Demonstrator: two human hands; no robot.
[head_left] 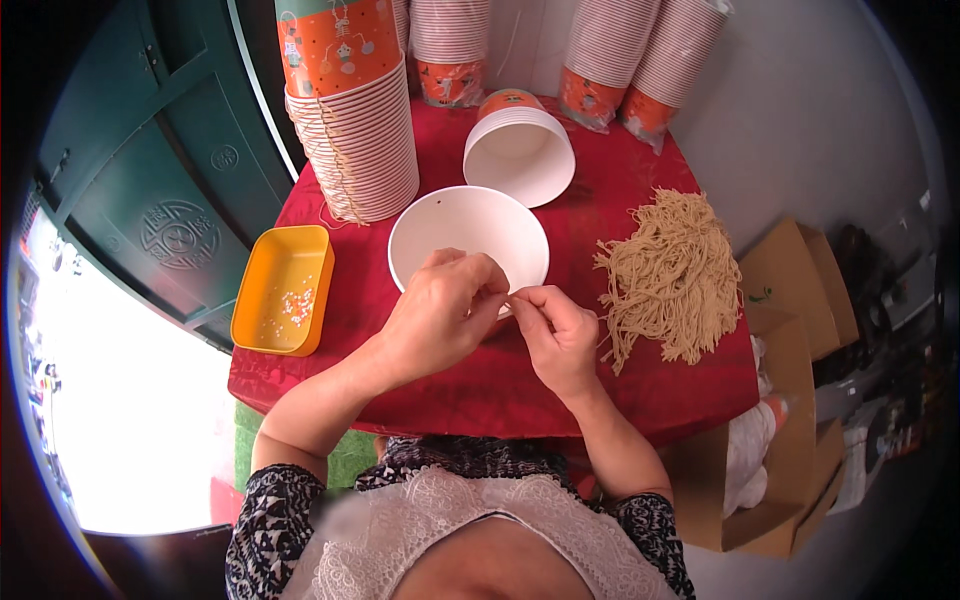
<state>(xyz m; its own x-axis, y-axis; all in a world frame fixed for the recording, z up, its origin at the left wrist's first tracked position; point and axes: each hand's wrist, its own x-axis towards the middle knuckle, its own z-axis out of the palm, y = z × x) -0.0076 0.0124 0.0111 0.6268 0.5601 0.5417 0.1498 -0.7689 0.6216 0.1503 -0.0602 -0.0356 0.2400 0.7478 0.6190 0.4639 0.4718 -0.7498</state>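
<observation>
White tub [430,240] centred on red cloth [480,400]. Left hand [440,310] and right hand [558,338] both pinched at near rim; can't tell on what. Suggest bracing tub, small fingertip moves. Cord bundle [675,280] right; stacked tubs [360,155] beyond.

The bowl [470,222] looks like smooth paper, the tub [298,256] glossy plastic, the strings [675,275] rough and matt.

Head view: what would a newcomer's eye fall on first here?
Probably the tall stack of orange-and-white tubs at the back left of the red-covered table, then the tangled heap of tan strings on the right. Front and centre, the left hand and right hand meet at the near rim of a white tub. A yellow tray with small pale and reddish bits sits at the left.
</observation>
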